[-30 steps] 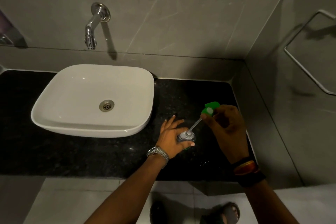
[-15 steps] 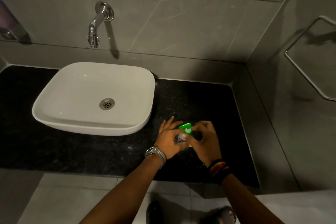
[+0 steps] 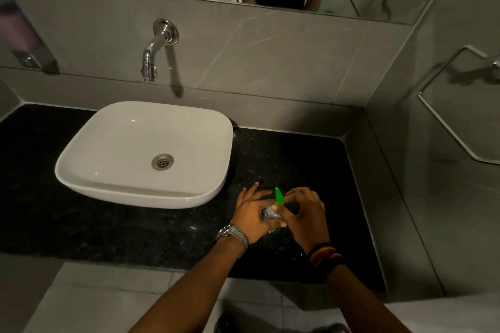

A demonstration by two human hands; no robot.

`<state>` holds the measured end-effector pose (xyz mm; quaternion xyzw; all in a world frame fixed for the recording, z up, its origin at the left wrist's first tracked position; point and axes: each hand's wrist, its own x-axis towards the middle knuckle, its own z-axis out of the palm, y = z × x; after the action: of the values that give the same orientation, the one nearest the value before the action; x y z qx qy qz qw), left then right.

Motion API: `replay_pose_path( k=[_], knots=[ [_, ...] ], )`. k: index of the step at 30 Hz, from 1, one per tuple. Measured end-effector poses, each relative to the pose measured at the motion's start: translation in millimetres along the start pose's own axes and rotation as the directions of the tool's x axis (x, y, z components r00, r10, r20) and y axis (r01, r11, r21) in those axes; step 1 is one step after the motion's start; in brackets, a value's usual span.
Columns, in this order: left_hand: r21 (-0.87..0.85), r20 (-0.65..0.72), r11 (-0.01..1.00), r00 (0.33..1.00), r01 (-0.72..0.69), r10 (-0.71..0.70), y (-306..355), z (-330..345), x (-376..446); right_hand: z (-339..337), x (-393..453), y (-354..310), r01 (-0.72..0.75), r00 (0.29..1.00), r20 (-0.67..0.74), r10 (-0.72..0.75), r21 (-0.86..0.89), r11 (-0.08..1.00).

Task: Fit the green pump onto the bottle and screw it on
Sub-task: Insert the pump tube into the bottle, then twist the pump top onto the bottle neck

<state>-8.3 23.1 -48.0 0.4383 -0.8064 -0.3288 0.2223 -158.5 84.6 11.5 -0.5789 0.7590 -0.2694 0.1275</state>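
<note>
While our left hand [image 3: 253, 215] grips the bottle [image 3: 268, 214] near the black counter's [image 3: 108, 224] front edge, our right hand [image 3: 304, 215] pinches the green pump [image 3: 279, 196] seated on its neck. Screwing looks underway; next comes steady twisting.

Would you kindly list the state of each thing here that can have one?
green pump: seated on the bottle, nozzle pointing away.
bottle: upright on the counter, held.
left hand: grip closed around the bottle.
right hand: fingers closed at the pump's collar.
tap: no water running.
basin: empty, drain open.
</note>
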Motion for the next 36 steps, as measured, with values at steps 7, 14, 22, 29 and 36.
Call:
replay_pose_path(
  k=[7,14,22,29,36],
  knots=[
    [0.038,0.012,0.999,1.0,-0.022,0.021,-6.3,2.0,1.6,1.5,-5.8,1.7,-0.009,1.0,0.022,0.008,0.032,0.999],
    [0.04,-0.005,0.999,1.0,-0.027,0.027,-3.7,1.4,2.3,10.1,-5.8,-3.4,-0.107,0.993,-0.051,0.109,0.043,0.993],
    [0.048,-0.026,0.998,0.999,-0.035,0.036,-4.9,3.3,0.6,6.2,-9.0,17.2,-0.023,0.997,0.082,0.002,0.263,0.964],
    [0.067,-0.031,0.997,0.999,-0.031,0.033,-3.3,4.4,1.4,9.0,-9.4,8.9,-0.141,0.99,0.069,0.125,0.34,0.93],
    [0.064,-0.019,0.998,1.0,-0.004,0.005,3.0,1.3,-0.7,8.8,0.5,7.0,-0.089,0.995,0.054,0.082,0.136,0.987]
  ],
)
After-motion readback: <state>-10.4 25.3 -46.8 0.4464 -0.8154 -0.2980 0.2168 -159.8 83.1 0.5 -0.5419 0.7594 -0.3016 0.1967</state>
